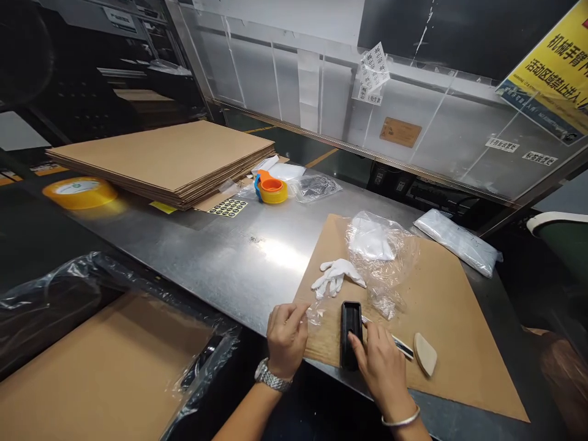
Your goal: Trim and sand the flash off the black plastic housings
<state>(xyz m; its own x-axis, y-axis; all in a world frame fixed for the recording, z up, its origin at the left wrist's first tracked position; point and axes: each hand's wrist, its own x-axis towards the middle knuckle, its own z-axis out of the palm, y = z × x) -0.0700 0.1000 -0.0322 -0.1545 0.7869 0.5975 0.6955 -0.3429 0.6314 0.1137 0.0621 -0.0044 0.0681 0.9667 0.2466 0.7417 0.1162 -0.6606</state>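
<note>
At the lower centre of the frame, a small piece of clear plastic film [316, 315] is pinched between the thumb and fingers of the left hand [285, 338], on whose wrist a silver metal wristwatch [272, 378] is worn. Just to its right, a black rectangular case [351, 324] is steadied by the right hand [381, 362], whose fingers are curled narrow and laid on the lower end of the case; a thin silver bangle [400, 420] is seen at that wrist. The case is laid upright in the picture on a flat brown cardboard sheet [454, 318], which is spread over the steel worktable [220, 251] at the lower right.

A slim black-and-white pen-like tool [399, 345] is partly covered by the right hand, and a beige rounded pad [425, 353] is placed just beside its outer end. Above the case, 1 white cotton glove [336, 275] is set on the cardboard, touching a crumpled clear plastic bag [381, 254] in which white cloth is held.

In the upper left, a stack of flat brown cardboard sheets [165, 156] is piled, with a yellow tape roll [79, 192] at its left and an orange-and-blue tape dispenser [272, 187] at its right. A sheet of round black stickers [228, 207] is laid near the stack's front corner. A sealed white plastic packet [459, 242] is placed at the table's right edge.
</note>
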